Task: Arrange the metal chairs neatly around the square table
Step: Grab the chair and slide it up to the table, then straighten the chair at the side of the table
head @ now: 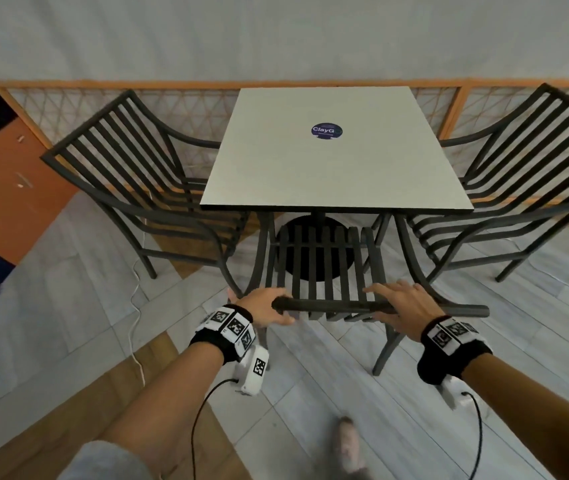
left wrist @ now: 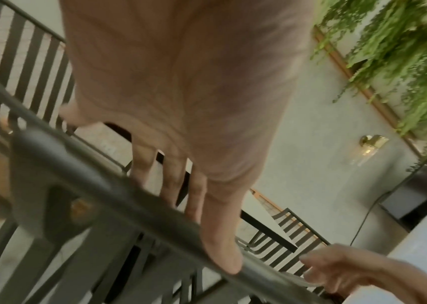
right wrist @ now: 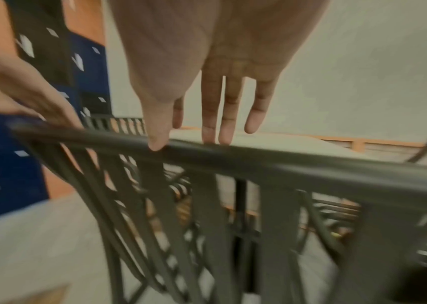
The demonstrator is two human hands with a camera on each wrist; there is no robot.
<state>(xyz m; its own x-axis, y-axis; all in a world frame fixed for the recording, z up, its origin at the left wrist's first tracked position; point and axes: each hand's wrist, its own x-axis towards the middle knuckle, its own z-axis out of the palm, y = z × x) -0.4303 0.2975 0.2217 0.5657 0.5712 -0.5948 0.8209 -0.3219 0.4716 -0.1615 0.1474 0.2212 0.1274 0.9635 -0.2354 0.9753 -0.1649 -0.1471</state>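
A square white table (head: 328, 174) bears a round blue sticker. Dark metal slatted chairs stand at its left (head: 130, 161) and right (head: 518, 157) sides. A third chair (head: 324, 265) faces the near side, its seat front under the table edge. Both my hands are at its top rail (head: 331, 306). My left hand (head: 267, 303) lies over the rail's left end (left wrist: 129, 197), fingers (left wrist: 194, 197) straight past it, thumb along it. My right hand (head: 395, 299) reaches over the rail (right wrist: 298, 166) with straight fingertips (right wrist: 209, 133) touching it.
A low wooden lattice fence (head: 158, 109) runs behind the table below a grey wall. Orange and blue lockers (head: 6, 188) stand at the left. A white cable (head: 135, 306) trails over the floor by the left chair. My shoe (head: 347, 441) is behind the near chair.
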